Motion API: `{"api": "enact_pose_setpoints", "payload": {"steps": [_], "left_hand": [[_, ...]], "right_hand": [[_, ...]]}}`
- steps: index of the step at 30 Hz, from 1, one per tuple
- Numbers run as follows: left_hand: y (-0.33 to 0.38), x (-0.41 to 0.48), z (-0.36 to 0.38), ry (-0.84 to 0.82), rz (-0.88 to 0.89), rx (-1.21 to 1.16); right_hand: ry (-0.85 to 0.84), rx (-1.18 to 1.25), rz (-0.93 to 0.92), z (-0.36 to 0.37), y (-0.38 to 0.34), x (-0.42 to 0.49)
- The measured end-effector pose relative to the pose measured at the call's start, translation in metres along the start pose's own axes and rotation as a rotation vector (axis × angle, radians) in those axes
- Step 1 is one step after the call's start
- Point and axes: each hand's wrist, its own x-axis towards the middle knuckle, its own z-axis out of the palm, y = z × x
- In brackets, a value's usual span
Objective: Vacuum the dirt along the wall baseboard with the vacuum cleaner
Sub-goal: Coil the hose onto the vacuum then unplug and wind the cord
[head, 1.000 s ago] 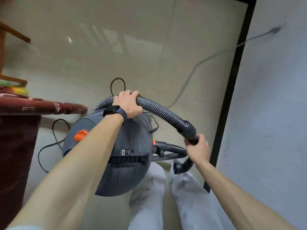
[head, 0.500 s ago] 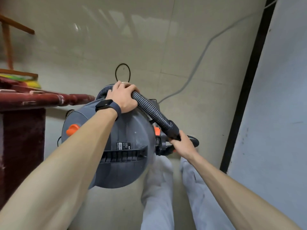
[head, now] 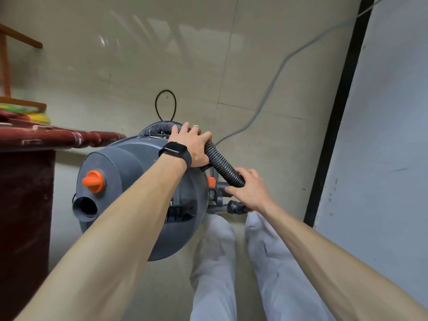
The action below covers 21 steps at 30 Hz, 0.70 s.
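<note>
1. One grey vacuum cleaner (head: pixel 129 163) sits on the floor (head: pixel 162 54), near the one black baseboard (head: pixel 335 135) on the right.
2. One black hose (head: pixel 218 162) curls over its top.
3. The left hand (head: pixel 192 144), arm stretched out, grips the hose higher up.
4. The right hand (head: pixel 250 191) grips the hose's end, just beside the vacuum.

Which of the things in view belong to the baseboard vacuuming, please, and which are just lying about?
For the job: vacuum cleaner; its hose, gripped by the left hand and right hand; black baseboard; grey cable, probably its lead.

Just lying about: dark red wooden furniture; wooden frame; yellow-green item beside it.
</note>
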Motion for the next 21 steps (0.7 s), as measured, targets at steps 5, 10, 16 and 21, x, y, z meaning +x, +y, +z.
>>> {"api": "enact_pose_setpoints", "payload": {"steps": [5, 10, 16, 21], "left_hand": [[-0.016, -0.033, -0.011, 0.044, 0.123, -0.062], [-0.013, -0.067, -0.023, 0.117, 0.204, 0.044], [0.007, -0.076, -0.013, 0.049, 0.146, 0.055], [0.026, -0.075, 0.021, 0.098, 0.101, 0.130]], "right_hand": [[-0.078, 0.021, -0.086, -0.002, -0.014, -0.022], [-0.098, 0.033, -0.139, 0.006, -0.020, -0.061], [-0.020, 0.150, -0.069, 0.037, 0.000, -0.094], [0.052, 0.134, -0.091, 0.065, 0.007, -0.092]]}}
